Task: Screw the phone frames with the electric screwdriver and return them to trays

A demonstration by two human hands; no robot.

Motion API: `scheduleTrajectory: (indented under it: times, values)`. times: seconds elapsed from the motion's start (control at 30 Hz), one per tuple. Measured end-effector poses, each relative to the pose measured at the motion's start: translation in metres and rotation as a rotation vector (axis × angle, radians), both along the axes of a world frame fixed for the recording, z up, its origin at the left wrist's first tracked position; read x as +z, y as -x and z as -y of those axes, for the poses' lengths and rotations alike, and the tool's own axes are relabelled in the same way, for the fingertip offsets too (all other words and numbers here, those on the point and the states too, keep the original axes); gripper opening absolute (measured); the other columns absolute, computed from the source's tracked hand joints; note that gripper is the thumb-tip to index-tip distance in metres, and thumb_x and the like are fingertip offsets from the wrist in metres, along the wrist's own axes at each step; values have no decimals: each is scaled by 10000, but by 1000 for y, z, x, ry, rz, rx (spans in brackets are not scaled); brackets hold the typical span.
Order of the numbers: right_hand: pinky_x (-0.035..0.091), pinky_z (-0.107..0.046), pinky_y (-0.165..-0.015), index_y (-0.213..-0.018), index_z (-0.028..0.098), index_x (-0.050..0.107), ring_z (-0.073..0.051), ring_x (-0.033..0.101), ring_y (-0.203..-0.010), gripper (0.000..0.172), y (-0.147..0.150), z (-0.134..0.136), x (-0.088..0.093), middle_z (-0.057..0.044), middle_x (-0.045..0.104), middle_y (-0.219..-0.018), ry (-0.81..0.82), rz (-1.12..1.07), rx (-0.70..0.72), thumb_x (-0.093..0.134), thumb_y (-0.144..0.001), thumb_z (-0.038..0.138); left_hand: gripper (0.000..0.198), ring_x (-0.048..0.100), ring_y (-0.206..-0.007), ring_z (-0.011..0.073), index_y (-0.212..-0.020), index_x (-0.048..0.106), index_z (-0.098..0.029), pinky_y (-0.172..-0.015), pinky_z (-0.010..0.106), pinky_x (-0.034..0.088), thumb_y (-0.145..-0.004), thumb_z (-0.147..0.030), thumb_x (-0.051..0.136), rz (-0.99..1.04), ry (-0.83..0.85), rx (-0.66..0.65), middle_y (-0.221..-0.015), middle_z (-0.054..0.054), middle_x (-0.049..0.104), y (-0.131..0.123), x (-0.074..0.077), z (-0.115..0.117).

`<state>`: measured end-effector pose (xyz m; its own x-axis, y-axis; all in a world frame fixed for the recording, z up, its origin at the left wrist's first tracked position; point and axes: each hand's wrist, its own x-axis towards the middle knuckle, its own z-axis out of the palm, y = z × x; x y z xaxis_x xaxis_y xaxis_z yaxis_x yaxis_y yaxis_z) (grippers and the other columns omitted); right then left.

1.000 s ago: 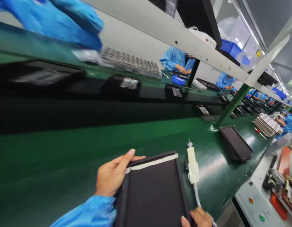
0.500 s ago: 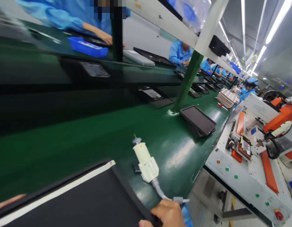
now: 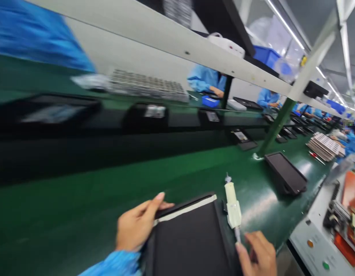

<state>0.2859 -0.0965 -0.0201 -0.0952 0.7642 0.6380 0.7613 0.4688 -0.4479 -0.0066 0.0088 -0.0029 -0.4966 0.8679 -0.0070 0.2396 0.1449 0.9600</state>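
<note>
Two hands (image 3: 137,226), one white-edged panel (image 3: 191,241)

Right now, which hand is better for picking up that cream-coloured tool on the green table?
Probably the right hand: it's close beside the cord end of the cream-coloured tool. The left hand is holding the black tray, farther away.

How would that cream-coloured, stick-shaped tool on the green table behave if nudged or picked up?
The cream-coloured, stick-shaped tool would probably feel stiff, as its body looks like hard plastic. It seems unlikely to roll, with a dark part jutting from its side. Lifted, it may tug backward, since a pale cable joins its rear.
</note>
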Motion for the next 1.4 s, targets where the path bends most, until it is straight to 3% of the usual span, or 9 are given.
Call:
scheduleTrajectory:
  times: [0.17,0.43,0.57,0.77,0.93,1.07,1.17,1.33,1.4]
  values:
    - [471,-258,-695,-1110,153,623,-148,610,-752,286,-15,-103,36,-70,623,-882,121,544,-39,444,-971,328,467,647,-674,228,-515,682,-192,-674,289,497,-635,-632,585,166,-64,-59,-633,78,697,-3,-4,3]
    - [495,-346,-840,-1008,126,649,-217,601,-1001,157,-9,-311,41,-94,629,-1055,254,1015,-188,596,-860,124,570,535,-564,162,-490,612,-183,-600,267,372,-764,-665,484,115,-136,-84,-526,32,612,-2,-20,8]
    - [495,-386,-874,-1042,159,634,-224,589,-1052,187,-5,-365,38,-92,619,-1122,235,1186,-204,609,-861,116,566,477,-497,138,-450,560,-179,-546,266,322,-779,-629,464,136,-127,-42,-474,27,572,-4,-21,9]
    - [521,-341,-821,-914,161,644,-218,640,-926,285,-3,-398,44,-88,663,-964,190,1312,36,593,-723,-45,532,478,-475,127,-439,543,-177,-543,261,317,-805,-553,452,116,-96,-11,-438,19,540,-6,-19,9]
    - [487,-329,-846,-930,176,587,-253,610,-986,247,15,-377,57,-121,629,-1001,29,1230,236,545,-744,19,533,484,-477,129,-455,574,-175,-537,259,319,-805,-563,467,117,-134,-21,-451,25,563,-5,-25,7]
    - [468,-310,-710,-884,158,542,-230,595,-863,191,32,-329,70,-100,613,-916,-89,1123,347,548,-731,44,517,468,-467,125,-445,584,-178,-527,257,309,-792,-554,507,120,-188,-18,-460,27,584,-4,-25,7]
    - [416,-296,-646,-801,177,510,-203,548,-781,115,33,-260,87,-69,572,-819,-146,1028,436,496,-775,66,497,460,-456,125,-433,579,-179,-514,258,309,-755,-558,569,187,-222,-17,-480,36,611,-4,-24,7]
    - [340,-291,-565,-736,202,483,-160,449,-603,247,34,-98,120,-11,455,-637,-312,810,709,342,-888,68,541,625,-631,195,-578,656,-162,-646,285,481,-740,-667,552,306,-207,-74,-630,82,681,-8,-24,7]
    - [306,-285,-504,-666,212,429,-148,412,-520,260,41,-40,115,9,396,-559,-433,755,656,393,-865,49,630,675,-750,239,-737,686,-142,-692,323,536,-737,-741,489,378,-207,-107,-768,118,713,-7,-23,6]
